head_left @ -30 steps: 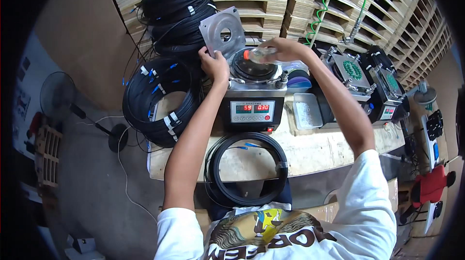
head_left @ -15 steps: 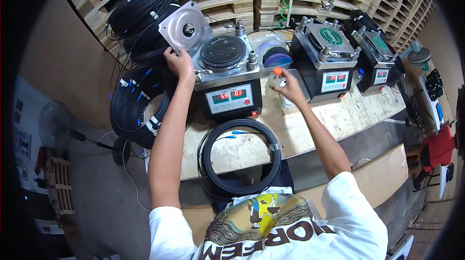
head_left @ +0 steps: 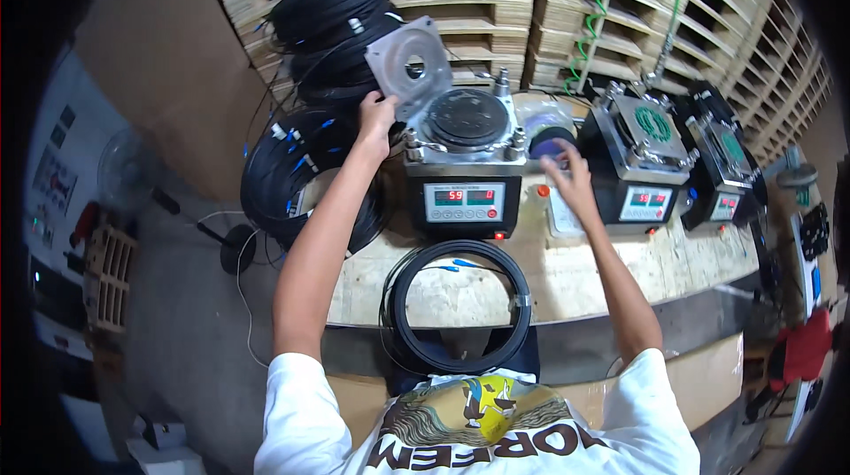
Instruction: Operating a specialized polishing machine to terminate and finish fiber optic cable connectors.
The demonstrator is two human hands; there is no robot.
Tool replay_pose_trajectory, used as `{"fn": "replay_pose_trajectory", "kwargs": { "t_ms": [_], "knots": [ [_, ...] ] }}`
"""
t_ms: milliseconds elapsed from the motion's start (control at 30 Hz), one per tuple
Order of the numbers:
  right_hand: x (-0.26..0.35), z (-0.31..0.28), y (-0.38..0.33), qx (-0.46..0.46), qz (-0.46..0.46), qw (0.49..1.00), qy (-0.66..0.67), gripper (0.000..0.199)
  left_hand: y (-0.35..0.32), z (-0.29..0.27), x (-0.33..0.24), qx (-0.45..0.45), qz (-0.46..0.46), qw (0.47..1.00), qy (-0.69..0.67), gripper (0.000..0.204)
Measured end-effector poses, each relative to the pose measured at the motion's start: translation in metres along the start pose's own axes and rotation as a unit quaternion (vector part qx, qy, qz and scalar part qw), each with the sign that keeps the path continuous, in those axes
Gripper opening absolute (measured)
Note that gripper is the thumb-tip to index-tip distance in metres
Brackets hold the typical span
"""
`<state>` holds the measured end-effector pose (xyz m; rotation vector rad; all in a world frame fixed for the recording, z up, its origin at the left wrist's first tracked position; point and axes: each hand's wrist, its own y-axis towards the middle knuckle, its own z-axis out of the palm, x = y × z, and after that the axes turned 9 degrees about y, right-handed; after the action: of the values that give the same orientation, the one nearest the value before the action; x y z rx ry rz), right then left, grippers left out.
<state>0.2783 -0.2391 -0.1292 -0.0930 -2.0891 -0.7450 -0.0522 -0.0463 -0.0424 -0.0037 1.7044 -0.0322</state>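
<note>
My left hand (head_left: 377, 121) grips the lower edge of a square metal plate (head_left: 390, 68) with a round hole, holding it tilted. The plate is at the left of the nearest polishing machine (head_left: 507, 169), whose round black disc (head_left: 467, 117) lies uncovered on top. Beyond the orange-capped bottle (head_left: 543, 192), my right hand (head_left: 574, 181) has its fingers apart and holds nothing I can see. Its fingertips are beside a purple round pad (head_left: 551, 146) at the machine's right; whether they touch it I cannot tell.
Two more machines (head_left: 651, 165) with green-patterned tops stand at the right. Coils of black cable (head_left: 332, 28) are piled at the left. Another black coil (head_left: 404, 302) lies at the table's front edge (head_left: 584, 320). Wooden pallets (head_left: 460, 28) rise behind.
The right hand has let go of the orange-capped bottle, which now stands on the table, and has reached toward the purple pad. The left hand still holds the plate. The whole view has shifted.
</note>
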Motion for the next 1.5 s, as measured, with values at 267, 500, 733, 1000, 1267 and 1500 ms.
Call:
{"fn": "replay_pose_trajectory", "kwargs": {
  "t_ms": [267,500,733,1000,1267,1500],
  "knots": [
    [0.202,0.089,0.182,0.209,-0.121,0.954,0.176,0.039,0.011,-0.045,0.01,0.074,0.11,0.991,0.034,0.033],
    [0.225,0.169,0.244,0.274,-0.001,0.961,0.038,0.066,0.017,-0.024,0.025,0.032,0.201,0.936,0.288,0.047],
    [0.212,0.13,0.204,0.184,0.035,0.976,0.11,0.049,0.002,-0.043,0.01,0.021,0.262,0.91,0.321,0.032],
    [0.155,0.04,0.153,0.142,0.14,0.883,0.425,0.046,-0.032,-0.033,-0.073,0.29,0.0,0.957,0.005,0.065],
    [0.108,0.038,0.142,0.221,0.145,0.861,0.434,0.058,-0.005,-0.022,-0.03,0.271,-0.012,0.961,-0.054,0.051],
    [0.088,0.045,0.125,0.226,0.201,0.858,0.415,0.069,-0.011,-0.019,-0.01,0.226,-0.009,0.973,-0.053,0.067]
  ]
}}
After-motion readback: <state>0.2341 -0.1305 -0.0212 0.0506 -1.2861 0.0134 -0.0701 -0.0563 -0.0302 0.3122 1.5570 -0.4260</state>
